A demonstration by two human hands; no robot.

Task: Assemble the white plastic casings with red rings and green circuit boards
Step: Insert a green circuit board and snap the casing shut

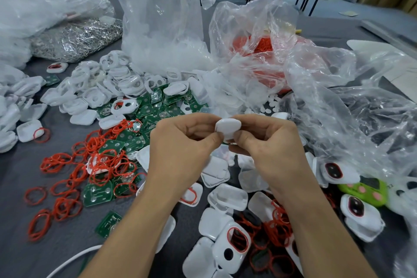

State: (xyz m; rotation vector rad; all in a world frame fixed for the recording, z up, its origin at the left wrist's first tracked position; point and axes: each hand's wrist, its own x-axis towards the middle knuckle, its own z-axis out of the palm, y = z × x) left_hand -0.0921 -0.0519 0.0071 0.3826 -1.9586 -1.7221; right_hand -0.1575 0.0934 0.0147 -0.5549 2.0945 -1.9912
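1. Grey table (20,176) fills the frame, with clear plastic bags (162,18) across the top.
2. Both hands meet at centre: left hand (180,149) and right hand (268,149) pinch one white casing (228,127) between thumbs and curled fingers.
3. Red rings (67,187) and green boards (97,192) lie scattered at left.
4. More loose casings (228,196) lie under the wrists, lower centre.

Soft, even light falls from above, bright overall. The left hand (180,149) and right hand (268,149) throw only faint shade on the grey tabletop (20,255). The white casing (228,127) between them is nearly blown out. Clear plastic bags (162,18) glare at upper centre. Edges bow, and the lower corners are blurred.
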